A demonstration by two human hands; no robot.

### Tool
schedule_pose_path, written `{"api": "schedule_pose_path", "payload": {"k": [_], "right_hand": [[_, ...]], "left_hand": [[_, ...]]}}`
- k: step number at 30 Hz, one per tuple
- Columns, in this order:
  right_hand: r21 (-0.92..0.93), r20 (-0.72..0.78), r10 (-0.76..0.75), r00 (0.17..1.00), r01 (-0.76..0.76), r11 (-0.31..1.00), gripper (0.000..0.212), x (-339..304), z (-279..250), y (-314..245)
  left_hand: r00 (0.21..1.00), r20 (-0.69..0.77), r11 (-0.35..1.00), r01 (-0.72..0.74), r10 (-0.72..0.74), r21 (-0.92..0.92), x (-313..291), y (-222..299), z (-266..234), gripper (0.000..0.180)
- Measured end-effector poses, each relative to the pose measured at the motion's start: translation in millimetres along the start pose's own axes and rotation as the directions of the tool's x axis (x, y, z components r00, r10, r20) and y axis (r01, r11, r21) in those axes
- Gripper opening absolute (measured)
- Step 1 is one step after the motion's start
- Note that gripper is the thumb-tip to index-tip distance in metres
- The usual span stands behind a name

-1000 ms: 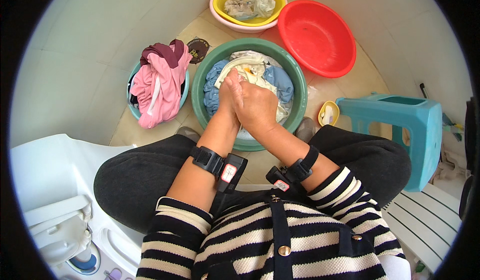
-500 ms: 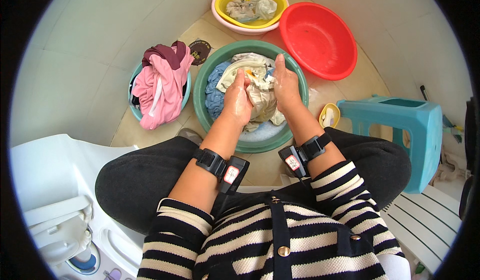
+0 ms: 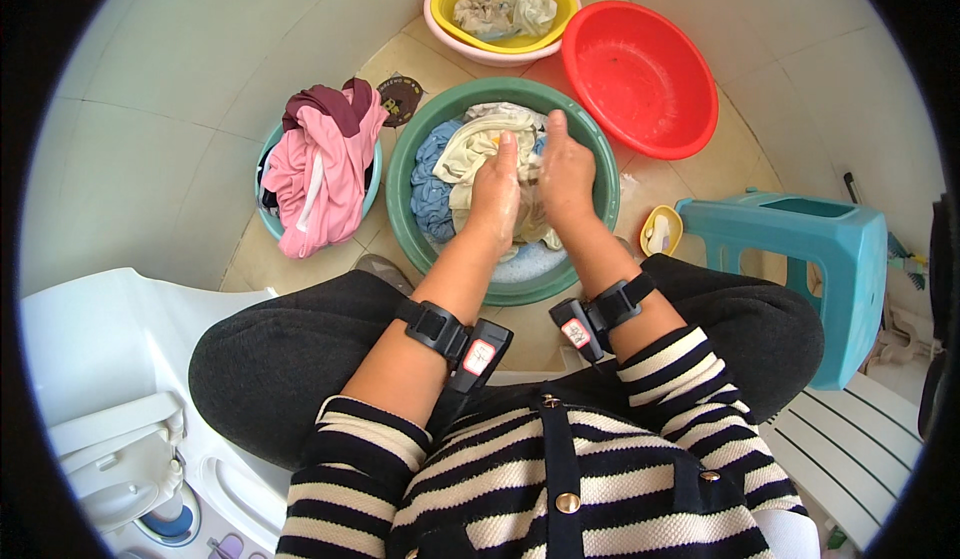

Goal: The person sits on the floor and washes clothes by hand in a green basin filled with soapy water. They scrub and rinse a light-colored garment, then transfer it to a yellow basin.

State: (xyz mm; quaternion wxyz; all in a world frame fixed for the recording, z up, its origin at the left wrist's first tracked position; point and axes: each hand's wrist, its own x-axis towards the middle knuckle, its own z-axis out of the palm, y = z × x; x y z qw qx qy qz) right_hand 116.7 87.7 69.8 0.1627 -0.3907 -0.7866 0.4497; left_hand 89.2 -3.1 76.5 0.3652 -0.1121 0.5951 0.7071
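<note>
In front of me a green basin (image 3: 399,199) holds wet laundry and sudsy water (image 3: 525,266). My left hand (image 3: 494,194) and my right hand (image 3: 568,174) are close together over its middle, thumbs up and fingers curled round a cream patterned garment (image 3: 462,156). Both are wet with suds. Part of the cloth is bunched between them, and the fingertips are hidden. Bunched blue cloth (image 3: 433,187) lies along the basin's left side.
Left stands a light blue tub (image 3: 373,184) heaped with pink clothing (image 3: 330,164). Behind are a yellow basin (image 3: 567,29) with pale cloth and a red basin (image 3: 640,79). A yellow soap dish (image 3: 674,243) and a blue stool (image 3: 835,244) stand right; a round drain cover (image 3: 400,101) lies beyond the tub.
My left hand has moved right, closer to my right hand, squeezing the cream garment between them. My right hand has shifted only slightly.
</note>
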Motion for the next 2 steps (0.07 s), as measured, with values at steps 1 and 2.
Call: {"api": "schedule_pose_path", "payload": {"k": [1, 2], "right_hand": [[-0.059, 0.025, -0.083, 0.996, 0.085, 0.995, 0.068, -6.3, 5.0, -1.4], [-0.111, 0.051, -0.183, 0.982, 0.187, 0.976, 0.069, -13.0, 11.0, -3.9]], "left_hand": [[0.998, -0.027, 0.994, -0.054, 0.057, 0.095, -2.5, -2.6, 4.5, 0.059], [0.998, -0.034, 0.994, -0.048, 0.051, 0.098, -2.9, -2.7, 4.8, 0.059]]}}
